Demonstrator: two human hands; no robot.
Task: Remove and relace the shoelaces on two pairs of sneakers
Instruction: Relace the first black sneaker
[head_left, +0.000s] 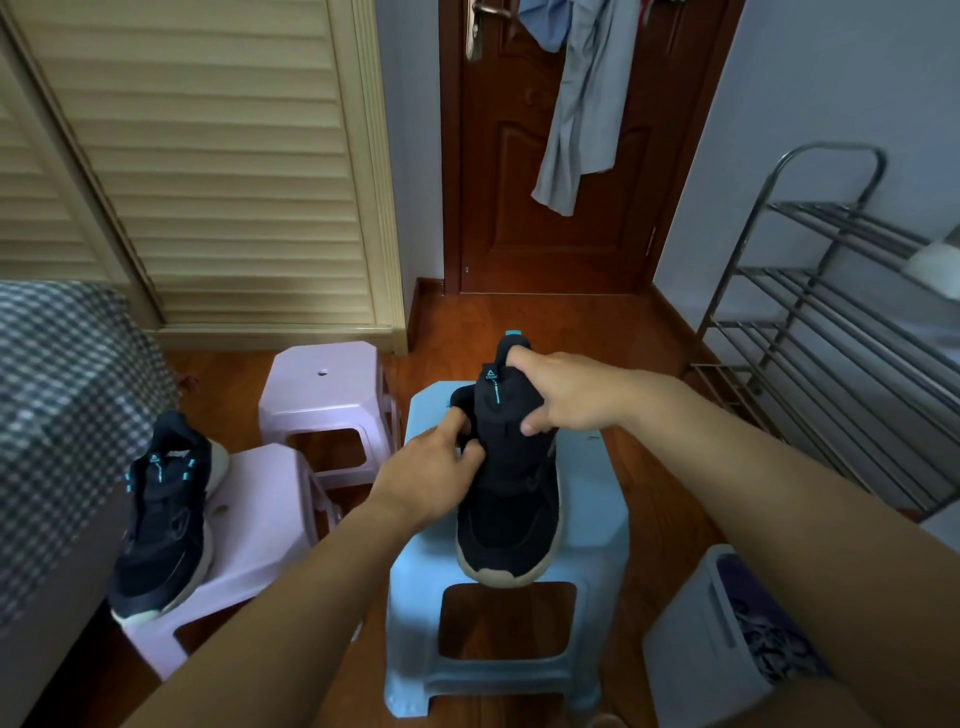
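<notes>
While fingers grip sneaker, stools alongside.

The room around me is dim and softly lit with no hard shadows, a warm glare shines on the floor by the door, my wide lens bends the rack and edges, and everything looks slightly soft, my forearms most.

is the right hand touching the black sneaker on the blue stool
Touching. The head view shows the right hand curled over the tongue of the black sneaker, thumb pressed on its side, while it rests on the blue stool.
</notes>
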